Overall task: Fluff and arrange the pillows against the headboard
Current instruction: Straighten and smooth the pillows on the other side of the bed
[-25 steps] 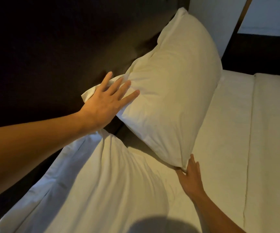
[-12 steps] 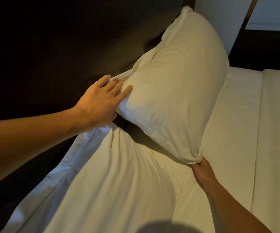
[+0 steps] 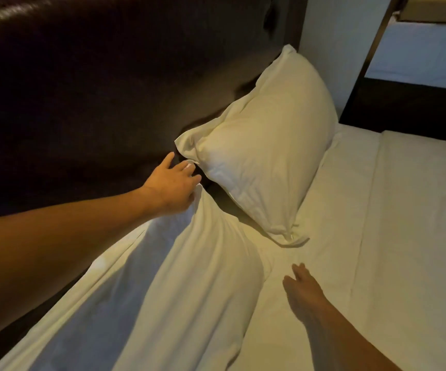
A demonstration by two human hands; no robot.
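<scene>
A plump white pillow (image 3: 264,159) leans tilted against the dark headboard (image 3: 96,97), its lower corner resting on the bed sheet (image 3: 393,236). A second white pillow (image 3: 168,298) lies nearer, along the headboard, running to the bottom of the view. My left hand (image 3: 171,186) reaches between the two pillows, fingers loosely spread by the far pillow's near corner and over the near pillow's top end; it holds nothing that I can see. My right hand (image 3: 302,287) hovers open over the sheet, below the far pillow's lower corner, apart from it.
A pale wall (image 3: 334,49) meets the headboard's right end. Beyond the bed's far edge stands a dark panel (image 3: 409,103) with a metal post above it. The sheet stretches flat to the right, with a seam running down it.
Both hands have let go of the far pillow. It now rests lower against the headboard. My right hand has drawn back toward me; my left hand has dropped to the pillow's near corner.
</scene>
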